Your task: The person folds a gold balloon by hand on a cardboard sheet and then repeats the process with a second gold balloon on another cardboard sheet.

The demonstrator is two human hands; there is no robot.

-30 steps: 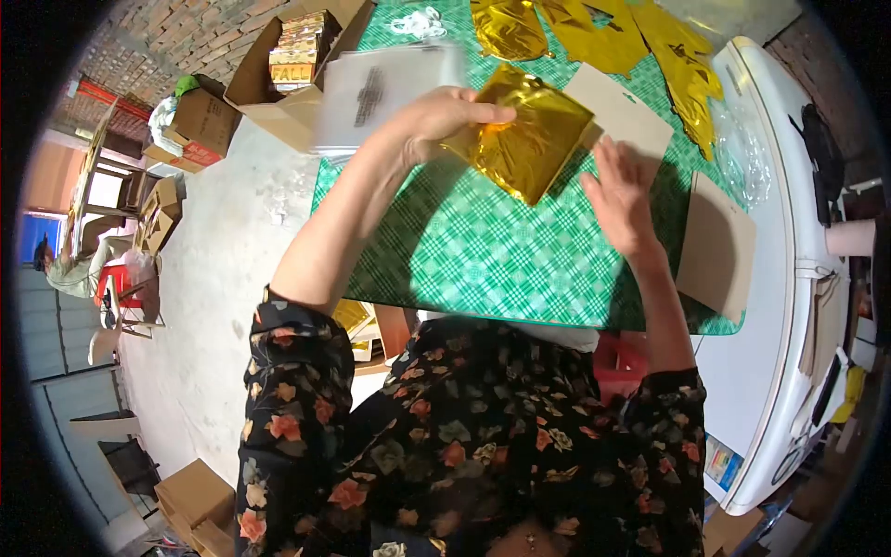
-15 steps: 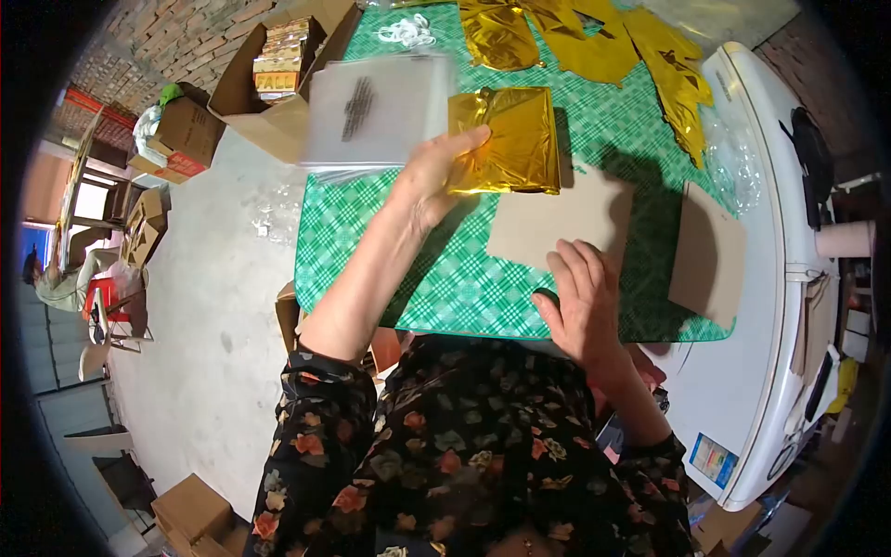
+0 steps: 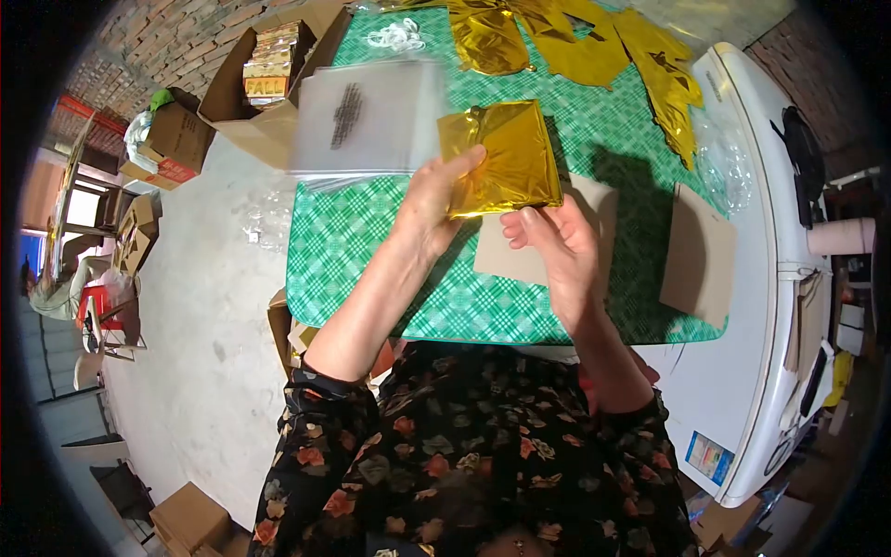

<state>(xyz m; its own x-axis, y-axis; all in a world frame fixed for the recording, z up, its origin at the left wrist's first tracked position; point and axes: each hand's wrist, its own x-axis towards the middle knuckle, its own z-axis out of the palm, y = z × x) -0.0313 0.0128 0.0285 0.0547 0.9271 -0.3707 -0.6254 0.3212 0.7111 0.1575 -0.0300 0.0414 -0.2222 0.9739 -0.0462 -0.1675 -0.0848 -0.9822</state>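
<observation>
**Handling hazards: folded gold foil and clear sleeve**

The left hand (image 3: 432, 209) is closed in a pinch on two items at once: the folded gold foil square (image 3: 501, 158), thumb on its near-left edge, and the frosted clear plastic sleeve (image 3: 362, 116), which fans out to the left. Both are held up over the green checked tablecloth (image 3: 371, 251), near the middle of the table. The right hand (image 3: 552, 246) is half open, fingers curled under the near edge of the foil and apparently lifting the brown card sheet (image 3: 594, 209) behind it; the exact grip on the card cannot be told.

Risks, as judged from this position:
- The foil is slick and held at one edge only. A loose pinch could let it slide out or spring unfolded.
- Sleeve and foil share one pinch. Shifting the thumb to free one may drop the other.
- Foil creases readily; pressure from the right fingertips could mark it.
- Loose gold foil shapes (image 3: 594, 46) lie at the far side; a sweeping sleeve could scatter them.

Markings: the sleeve carries a dark printed block, not legible. Packets in the open carton (image 3: 269, 84) at the far left show "FALL". A second card sheet (image 3: 696, 255) lies to the right, unmarked.
</observation>
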